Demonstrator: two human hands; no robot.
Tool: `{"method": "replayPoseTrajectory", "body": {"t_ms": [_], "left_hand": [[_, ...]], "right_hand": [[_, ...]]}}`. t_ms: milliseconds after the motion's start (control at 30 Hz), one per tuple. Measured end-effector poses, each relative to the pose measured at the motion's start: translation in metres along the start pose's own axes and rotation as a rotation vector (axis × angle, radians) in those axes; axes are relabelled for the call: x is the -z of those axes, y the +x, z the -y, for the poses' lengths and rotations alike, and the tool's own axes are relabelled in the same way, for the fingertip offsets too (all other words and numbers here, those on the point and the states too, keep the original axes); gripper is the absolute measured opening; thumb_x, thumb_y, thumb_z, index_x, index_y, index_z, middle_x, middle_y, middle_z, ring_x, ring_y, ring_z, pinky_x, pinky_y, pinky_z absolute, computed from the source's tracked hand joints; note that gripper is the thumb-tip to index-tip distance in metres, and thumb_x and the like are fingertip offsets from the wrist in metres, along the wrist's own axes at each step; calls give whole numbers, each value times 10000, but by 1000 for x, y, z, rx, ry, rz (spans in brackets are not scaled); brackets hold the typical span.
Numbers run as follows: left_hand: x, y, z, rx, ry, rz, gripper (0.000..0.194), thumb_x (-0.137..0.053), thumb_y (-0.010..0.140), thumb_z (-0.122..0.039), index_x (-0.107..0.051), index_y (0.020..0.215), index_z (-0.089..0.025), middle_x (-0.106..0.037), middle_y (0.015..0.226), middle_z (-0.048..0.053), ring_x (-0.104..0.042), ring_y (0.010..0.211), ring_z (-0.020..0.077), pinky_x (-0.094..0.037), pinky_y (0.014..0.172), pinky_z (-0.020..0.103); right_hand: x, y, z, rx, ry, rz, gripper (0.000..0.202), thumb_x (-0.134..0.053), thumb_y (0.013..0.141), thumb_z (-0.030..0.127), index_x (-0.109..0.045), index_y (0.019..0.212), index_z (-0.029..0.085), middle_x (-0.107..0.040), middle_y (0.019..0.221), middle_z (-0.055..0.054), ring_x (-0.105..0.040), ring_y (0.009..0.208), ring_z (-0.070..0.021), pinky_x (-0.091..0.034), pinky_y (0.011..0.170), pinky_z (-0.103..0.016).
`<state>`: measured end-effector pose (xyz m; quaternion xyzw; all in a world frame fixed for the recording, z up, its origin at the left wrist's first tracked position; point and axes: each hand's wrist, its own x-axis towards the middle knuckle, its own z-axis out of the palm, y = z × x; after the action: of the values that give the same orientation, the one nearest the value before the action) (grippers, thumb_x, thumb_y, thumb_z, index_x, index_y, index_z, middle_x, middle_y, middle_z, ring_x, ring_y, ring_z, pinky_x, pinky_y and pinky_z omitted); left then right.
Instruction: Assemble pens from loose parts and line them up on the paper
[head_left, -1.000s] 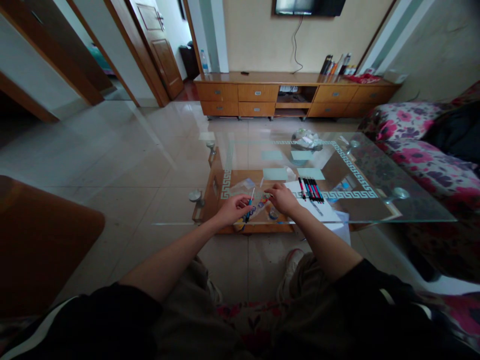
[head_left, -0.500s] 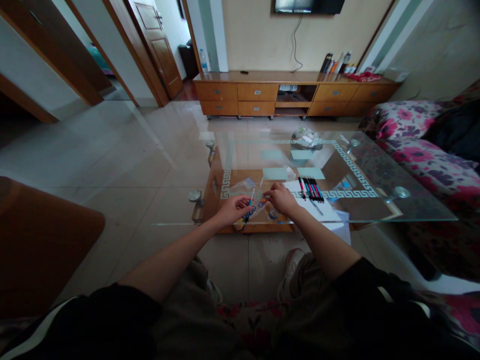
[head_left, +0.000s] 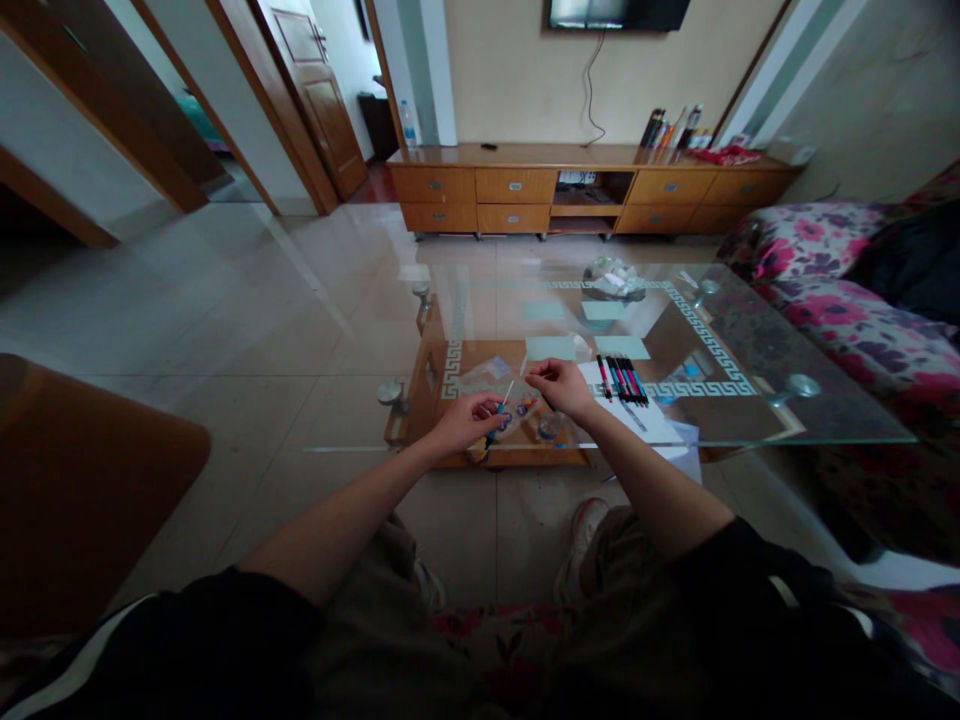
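My left hand point(head_left: 469, 420) is closed around a slim blue and dark pen point(head_left: 490, 437). A thin pale rod, perhaps its refill, sticks up past the fingers. My right hand point(head_left: 562, 387) hovers to the right over the glass table, thumb and fingertips pinched together. Whatever is between those fingertips is too small to make out. Under and between the hands lies clear plastic packaging point(head_left: 487, 374) with colourful printing. A row of pens point(head_left: 622, 380) with red, blue and black parts rests on white paper point(head_left: 660, 428) beyond my right forearm.
The glass coffee table point(head_left: 840, 425) has a wooden shelf below and a patterned border. A bowl point(head_left: 615, 280) with crumpled white stuff stands toward its far side. A flowered sofa point(head_left: 855, 310) flanks the right; a wooden TV cabinet point(head_left: 517, 187) lines the wall.
My right hand has risen slightly, away from the packaging, its fingers now pinched higher up. The pen in my left hand leans a little more to the right.
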<state>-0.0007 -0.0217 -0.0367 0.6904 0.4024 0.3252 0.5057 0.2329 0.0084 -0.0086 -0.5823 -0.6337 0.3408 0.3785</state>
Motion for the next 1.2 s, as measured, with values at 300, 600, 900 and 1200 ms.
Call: {"method": "replayPoseTrajectory", "body": {"t_ms": [300, 600, 900, 1200], "left_hand": [[2, 1, 1, -15, 64, -9, 355, -712, 803, -329, -703, 1121, -170, -669, 797, 34, -597, 666, 129, -467, 593, 226], [1, 1, 1, -7, 60, 9, 365, -701, 811, -328, -698, 1137, -162, -670, 786, 27, -582, 644, 119, -449, 583, 217], [2, 2, 4, -8, 90, 7, 378, -700, 816, -349, -705, 1142, -157, -680, 790, 36, -587, 650, 125, -445, 579, 218], [1, 1, 0, -8, 100, -5, 392, -697, 825, -367, -709, 1152, -150, -692, 807, 47, -576, 649, 126, -445, 586, 226]], "right_hand": [[-2, -5, 12, -106, 292, 47, 333, -725, 716, 445, -704, 875, 154, -671, 715, -23, -535, 578, -124, -429, 509, -234], [-2, -5, 11, -83, 318, 62, 329, -726, 717, 444, -697, 863, 151, -660, 719, -22, -526, 587, -119, -407, 484, -223], [-1, -9, 17, -112, 363, 126, 369, -747, 709, 462, -701, 906, 154, -623, 680, -5, -455, 521, -93, -327, 419, -201], [-2, -12, 24, -138, 396, 201, 319, -782, 681, 406, -715, 875, 162, -663, 704, -6, -526, 578, -102, -379, 493, -214]]}}
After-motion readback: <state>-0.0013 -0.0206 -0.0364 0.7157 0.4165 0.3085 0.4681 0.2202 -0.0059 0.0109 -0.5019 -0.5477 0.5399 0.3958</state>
